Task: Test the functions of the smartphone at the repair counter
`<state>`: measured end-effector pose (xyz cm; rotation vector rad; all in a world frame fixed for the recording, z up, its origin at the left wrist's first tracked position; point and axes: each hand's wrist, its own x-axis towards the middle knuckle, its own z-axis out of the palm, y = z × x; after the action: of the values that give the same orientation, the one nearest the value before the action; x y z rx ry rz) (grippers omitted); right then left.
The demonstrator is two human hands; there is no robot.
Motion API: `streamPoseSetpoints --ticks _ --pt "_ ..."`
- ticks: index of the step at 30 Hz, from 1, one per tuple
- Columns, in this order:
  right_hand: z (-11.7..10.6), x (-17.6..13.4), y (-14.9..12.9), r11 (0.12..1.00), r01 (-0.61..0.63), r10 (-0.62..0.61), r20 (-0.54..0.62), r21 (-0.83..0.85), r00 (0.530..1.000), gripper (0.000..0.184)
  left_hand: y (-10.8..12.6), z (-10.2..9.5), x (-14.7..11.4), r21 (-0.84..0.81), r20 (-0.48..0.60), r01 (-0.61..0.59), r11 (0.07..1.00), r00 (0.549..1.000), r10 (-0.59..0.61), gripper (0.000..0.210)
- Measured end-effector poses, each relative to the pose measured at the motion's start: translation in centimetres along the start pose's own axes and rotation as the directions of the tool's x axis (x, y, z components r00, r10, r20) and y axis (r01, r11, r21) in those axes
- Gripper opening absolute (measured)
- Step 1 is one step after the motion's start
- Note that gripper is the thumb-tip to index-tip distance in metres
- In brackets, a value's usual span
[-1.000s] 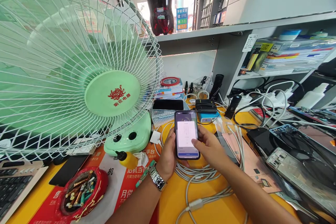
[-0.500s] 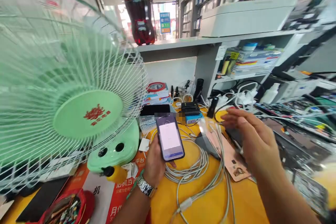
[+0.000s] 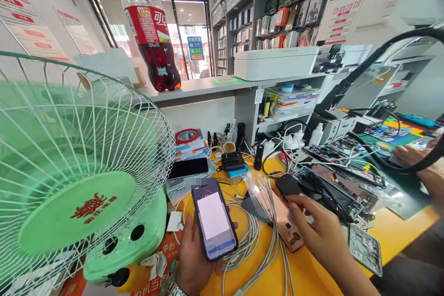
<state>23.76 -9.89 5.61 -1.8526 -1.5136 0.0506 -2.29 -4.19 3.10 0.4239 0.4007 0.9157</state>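
While the left hand (image 3: 194,259) grips one lit phone (image 3: 214,220) at six o'clock of the yellow bench (image 3: 312,273), the right hand (image 3: 321,231) has left the screen it was tapping a second ago and now rests at four o'clock, fingers loosely spread and holding nothing, touching a dark phone (image 3: 289,186) among opened handsets. That suggests the screen work has paused. In view are one green fan (image 3: 76,180) at nine o'clock, one cola bottle (image 3: 149,32) at eleven, one white cable bundle (image 3: 256,245), and one co-worker's hand (image 3: 409,155) at three.
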Motion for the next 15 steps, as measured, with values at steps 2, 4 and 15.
streamPoseSetpoints --ticks 2,4,15 --pt "1.6 1.7 -0.9 0.995 0.040 -0.032 0.091 -0.093 0.995 0.031 -0.1 0.1 -0.1 -0.011 0.006 0.019 1.000 1.000 -0.019 0.066" --pt "3.4 3.5 -1.5 0.973 0.053 -0.018 0.157 -0.223 0.988 0.031 -0.1 0.1 -0.1 -0.020 0.031 0.020 1.000 0.999 -0.020 0.065" --pt "5.2 1.2 -5.8 0.949 -0.087 -0.043 0.397 0.304 0.917 0.038 1.3 -0.6 0.6 -0.079 -0.001 0.022 0.997 1.000 -0.022 0.070"
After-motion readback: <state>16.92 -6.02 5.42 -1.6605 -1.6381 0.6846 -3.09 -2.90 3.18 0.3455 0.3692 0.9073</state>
